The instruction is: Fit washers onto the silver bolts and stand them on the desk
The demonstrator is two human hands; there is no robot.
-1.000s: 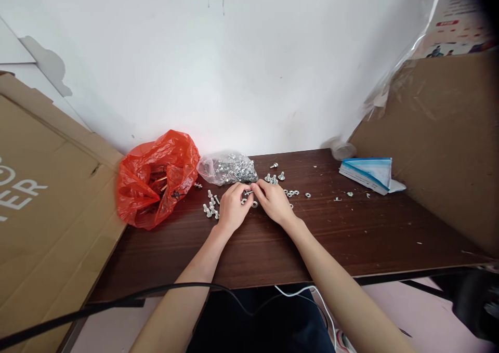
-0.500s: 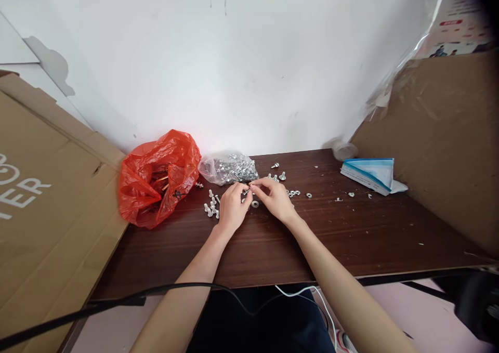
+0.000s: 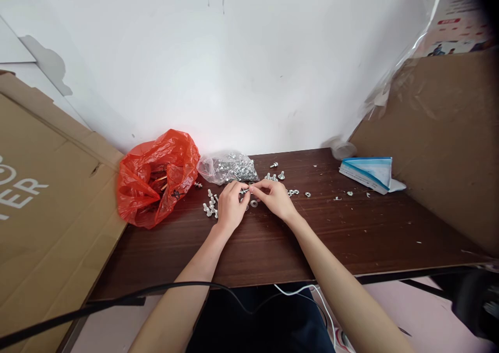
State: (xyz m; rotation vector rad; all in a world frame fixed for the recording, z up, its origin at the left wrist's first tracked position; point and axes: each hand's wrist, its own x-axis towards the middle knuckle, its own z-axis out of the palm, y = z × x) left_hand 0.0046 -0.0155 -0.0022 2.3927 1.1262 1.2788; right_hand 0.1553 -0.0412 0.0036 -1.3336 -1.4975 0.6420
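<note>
Thumb and fingers of my left hand [image 3: 231,207] are closed on a small silver bolt [image 3: 244,191], held just above the table. My right hand [image 3: 277,201] pinches at the bolt's right end, its fingertips close to those of the left; whether a small ring or nut sits in that pinch is too small to make out. A flat washer [image 3: 254,204] lies on the wood between the hands. Left of my left hand is a cluster of loose bolts [image 3: 209,207]. Beyond my right hand stand several more bolts [image 3: 275,177], with small rings [image 3: 295,192] to its right.
A clear plastic bag of metal hardware [image 3: 234,167] lies against the wall, beside a red plastic bag [image 3: 159,176]. Cardboard boxes flank the dark wooden table [image 3: 265,254]. A blue and white packet [image 3: 368,173] lies at right. A black cable [image 3: 156,289] crosses the front edge.
The bolt between my fingertips shows a little more plainly now. Both hands stay in nearly the same place, and the whole view has shifted very slightly.
</note>
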